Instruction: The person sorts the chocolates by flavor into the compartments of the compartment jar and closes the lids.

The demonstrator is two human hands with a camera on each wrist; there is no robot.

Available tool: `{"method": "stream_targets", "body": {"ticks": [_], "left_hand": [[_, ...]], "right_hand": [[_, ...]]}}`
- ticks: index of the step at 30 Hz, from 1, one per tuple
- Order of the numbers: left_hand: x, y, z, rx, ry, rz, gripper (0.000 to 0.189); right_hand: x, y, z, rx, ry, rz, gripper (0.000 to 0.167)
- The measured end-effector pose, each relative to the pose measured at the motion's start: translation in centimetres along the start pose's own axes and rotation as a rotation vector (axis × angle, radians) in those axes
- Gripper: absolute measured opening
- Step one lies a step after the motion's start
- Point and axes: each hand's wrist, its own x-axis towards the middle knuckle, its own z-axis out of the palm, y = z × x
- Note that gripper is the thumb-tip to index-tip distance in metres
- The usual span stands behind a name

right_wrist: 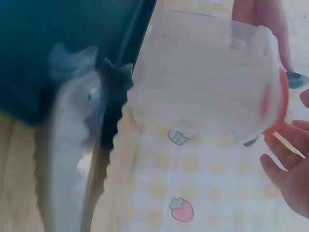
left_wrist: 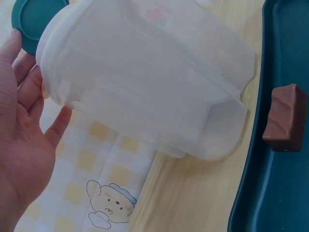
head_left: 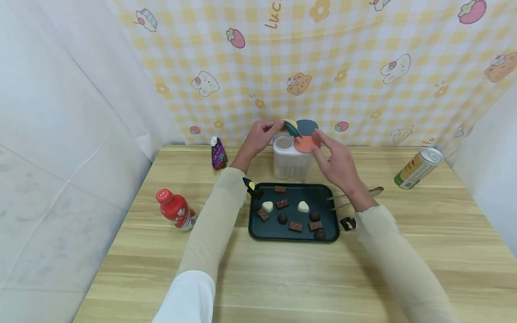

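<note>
Left hand (head_left: 260,135) grip: pinching 1 green lid (head_left: 292,128) | Right hand (head_left: 340,163) grip: wide, touching orange lid (head_left: 305,144) | Container (head_left: 291,167): near table's (head_left: 291,278) far edge

The right forearm (head_left: 357,194) hid the middle of the tongs (head_left: 378,190), which crossed the right edge of the tray (head_left: 294,241); the right wrist view showed them blurred and cut off at the bottom. Toward the far edge of the table (head_left: 291,282), the green lid (head_left: 292,129) covered part of the yellow lid (head_left: 293,122). The left hand (left_wrist: 21,145) and right hand (right_wrist: 292,169) (each in its own wrist view) were cropped at the side. Fine print on the can (head_left: 418,168), near the table's far right corner, was too small to read.
</note>
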Motion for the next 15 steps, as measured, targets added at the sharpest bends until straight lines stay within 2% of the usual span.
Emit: {"method": "stream_targets", "body": {"ticks": [5,10,15], "left_hand": [[-0.3,0.5,-0.1,0.0,-0.021,-0.011,0.033],[-0.1,0.0,0.0,0.015,-0.01,-0.012,0.036],[0.1,-0.3,0.0,0.013,0.002,0.009,0.037]], "right_hand": [[-1.9,0.3,-1.6,-0.027,0.029,0.006,0.04],[-4.3,1.3,-3.7,-0.079,0.051,-0.035,0.033],[-6.6,3.1,-5.2,-0.156,-0.021,-0.05,0.023]]}}
